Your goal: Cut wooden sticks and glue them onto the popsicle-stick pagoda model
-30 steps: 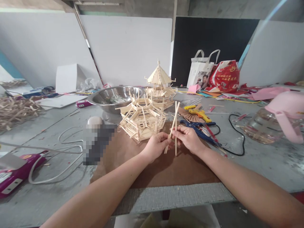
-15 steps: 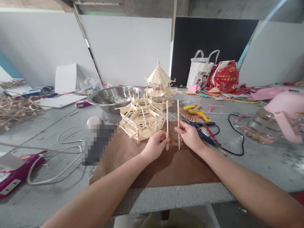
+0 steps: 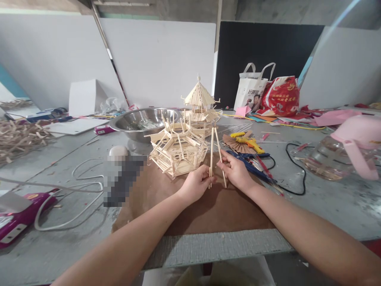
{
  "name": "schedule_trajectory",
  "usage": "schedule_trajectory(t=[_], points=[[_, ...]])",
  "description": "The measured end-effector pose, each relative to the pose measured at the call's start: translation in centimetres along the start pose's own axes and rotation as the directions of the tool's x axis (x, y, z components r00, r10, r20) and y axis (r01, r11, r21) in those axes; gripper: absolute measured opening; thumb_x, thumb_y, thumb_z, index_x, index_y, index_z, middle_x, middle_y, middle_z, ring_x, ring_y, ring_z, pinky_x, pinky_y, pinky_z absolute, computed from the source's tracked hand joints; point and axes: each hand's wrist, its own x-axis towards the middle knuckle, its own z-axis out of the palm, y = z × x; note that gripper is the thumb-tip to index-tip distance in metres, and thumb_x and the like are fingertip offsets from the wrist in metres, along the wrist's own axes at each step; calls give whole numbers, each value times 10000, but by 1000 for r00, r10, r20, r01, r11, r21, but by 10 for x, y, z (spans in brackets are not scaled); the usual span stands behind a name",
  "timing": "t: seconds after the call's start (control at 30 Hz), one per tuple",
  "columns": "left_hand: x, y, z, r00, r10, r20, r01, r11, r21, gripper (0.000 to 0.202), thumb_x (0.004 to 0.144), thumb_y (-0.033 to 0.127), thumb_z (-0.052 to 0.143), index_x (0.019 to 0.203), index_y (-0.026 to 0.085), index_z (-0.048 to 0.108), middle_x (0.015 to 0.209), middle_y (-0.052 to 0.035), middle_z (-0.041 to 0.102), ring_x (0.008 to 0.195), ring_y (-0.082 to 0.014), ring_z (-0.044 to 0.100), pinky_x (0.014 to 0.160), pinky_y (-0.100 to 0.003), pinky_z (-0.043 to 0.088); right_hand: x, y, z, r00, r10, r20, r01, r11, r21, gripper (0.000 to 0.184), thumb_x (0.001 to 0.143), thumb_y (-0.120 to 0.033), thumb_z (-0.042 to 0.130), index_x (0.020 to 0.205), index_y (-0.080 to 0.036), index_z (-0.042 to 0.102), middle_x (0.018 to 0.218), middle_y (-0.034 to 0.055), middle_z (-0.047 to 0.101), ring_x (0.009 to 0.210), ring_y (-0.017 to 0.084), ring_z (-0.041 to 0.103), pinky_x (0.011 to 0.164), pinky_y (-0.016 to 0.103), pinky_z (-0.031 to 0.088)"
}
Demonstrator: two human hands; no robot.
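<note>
My left hand [image 3: 195,183] pinches a thin pale wooden stick [image 3: 212,149] that stands nearly upright; a second stick end seems to show beside its foot. Between the fingertips of my right hand [image 3: 237,171] is another wooden stick [image 3: 218,143], its top leaning left against or close to the first. Just behind my left hand, a many-sided frame of glued sticks [image 3: 178,153] rests on a brown sheet [image 3: 214,218]. Farther back stands a stick pavilion with a pointed roof [image 3: 199,95].
A steel bowl [image 3: 119,124] sits behind the frame. To the right are a yellow glue gun [image 3: 253,145], blue-handled tools [image 3: 253,169], a black cord and a pink-lidded jug [image 3: 330,155]. On the left lie a white cable, a purple power strip [image 3: 29,210] and a stick pile [image 3: 24,137].
The stick in my right hand has tilted, its top swinging left toward the stick in my left hand. Both hands have stayed nearly in place.
</note>
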Motion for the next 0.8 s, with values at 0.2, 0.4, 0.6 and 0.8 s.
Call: schedule_trajectory(t=[0.2,0.4,0.6,0.8], points=[[-1,0,0,999,42,-24,-39,993,111,85,731,251,468,741,166,472,632,2,577,600,-114,535,577,-216,411,-1,-4,-3,996,-84,11,85,981,-173,406,759,-318,443,1117,-139,511,818,65,611,734,173,554,708,282,417],[-1,5,-2,998,57,28,-62,963,263,140,743,250,439,721,158,542,655,-3,586,626,-116,534,611,-215,411,3,1,2,976,53,210,20,943,-333,389,732,-237,452,1110,-174,519,869,56,619,799,183,555,747,288,398],[-1,7,-4,998,35,47,-45,973,227,148,747,250,430,748,158,547,682,-15,607,634,-124,541,608,-222,418,9,1,-10,976,18,219,98,857,-506,324,768,-311,437,1019,-153,570,1012,87,583,920,185,526,795,265,374],[-1,7,-5,999,21,29,-26,984,177,134,736,260,450,743,168,547,698,-18,618,648,-131,552,625,-237,430,24,4,-55,949,268,166,-1,529,-848,262,700,-349,514,868,-169,604,963,107,600,916,244,526,684,308,399]])
